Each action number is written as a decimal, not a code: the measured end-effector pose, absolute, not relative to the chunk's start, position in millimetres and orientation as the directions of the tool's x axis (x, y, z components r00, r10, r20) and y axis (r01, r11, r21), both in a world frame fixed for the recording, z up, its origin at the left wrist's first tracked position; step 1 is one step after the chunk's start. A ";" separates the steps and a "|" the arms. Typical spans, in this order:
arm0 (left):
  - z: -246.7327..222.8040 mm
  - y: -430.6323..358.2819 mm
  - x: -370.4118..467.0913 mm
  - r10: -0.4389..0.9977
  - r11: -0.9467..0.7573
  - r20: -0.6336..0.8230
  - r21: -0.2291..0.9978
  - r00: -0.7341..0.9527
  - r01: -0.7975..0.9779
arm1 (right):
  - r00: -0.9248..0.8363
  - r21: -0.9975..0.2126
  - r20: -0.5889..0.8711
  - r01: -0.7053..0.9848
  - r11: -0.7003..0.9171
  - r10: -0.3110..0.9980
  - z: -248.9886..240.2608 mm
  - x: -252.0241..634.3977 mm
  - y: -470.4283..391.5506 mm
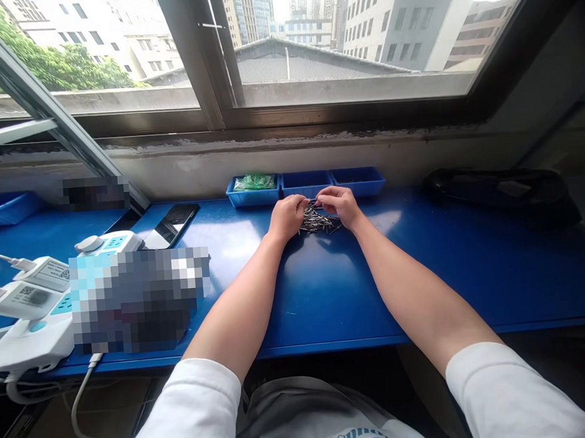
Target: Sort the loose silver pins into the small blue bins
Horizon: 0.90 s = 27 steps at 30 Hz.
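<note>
Thin metal pieces (317,221) lie piled at 12 o'clock on the table (329,313), so plenty looks left, nothing clearly done; left hand (288,216) and right hand (342,205) fingertips bunched narrow, can't tell if gripping any.

A workshop, by the look of it: loose metal pieces (317,222) lie just below the grip, blue bins (306,184) stand just beyond it, and a power strip (43,340) sits well to its left.

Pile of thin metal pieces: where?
Head view, centre: the pile lies on the blue tabletop between left hand and right hand, in front of the blue plastic bins.
</note>
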<state>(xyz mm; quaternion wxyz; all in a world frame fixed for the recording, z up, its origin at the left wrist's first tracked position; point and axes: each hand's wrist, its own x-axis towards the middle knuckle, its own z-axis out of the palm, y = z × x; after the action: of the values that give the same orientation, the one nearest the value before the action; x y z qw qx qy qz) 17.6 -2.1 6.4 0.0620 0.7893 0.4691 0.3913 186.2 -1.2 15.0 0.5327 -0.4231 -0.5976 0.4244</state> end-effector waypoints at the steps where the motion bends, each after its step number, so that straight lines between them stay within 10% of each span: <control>1: 6.4 -2.2 17.9 0.792 -0.549 0.554 0.462 0.256 0.697 | -0.068 -0.959 0.277 0.042 0.280 0.959 15.2 186.5 -1.5; 12: 5.3 5.5 9.2 0.857 -0.334 0.516 0.532 0.015 0.778 | 0.218 -0.835 0.480 0.412 0.366 0.850 16.2 195.9 3.6; 17: 1.2 9.7 7.6 0.880 -0.299 0.475 0.534 0.013 0.791 | 0.265 -0.750 0.385 0.648 0.132 0.884 20.0 199.1 2.1; 27: -3.1 11.1 8.7 0.906 -0.301 0.417 0.508 0.075 0.807 | 0.207 -0.787 0.428 0.564 0.250 0.880 3.7 204.5 11.6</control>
<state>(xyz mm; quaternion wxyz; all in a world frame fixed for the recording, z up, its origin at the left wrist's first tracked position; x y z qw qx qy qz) 8.7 11.1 -3.1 0.0716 0.7297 0.5869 0.3435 204.5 11.6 3.7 0.5032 -0.5921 -0.6096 0.1570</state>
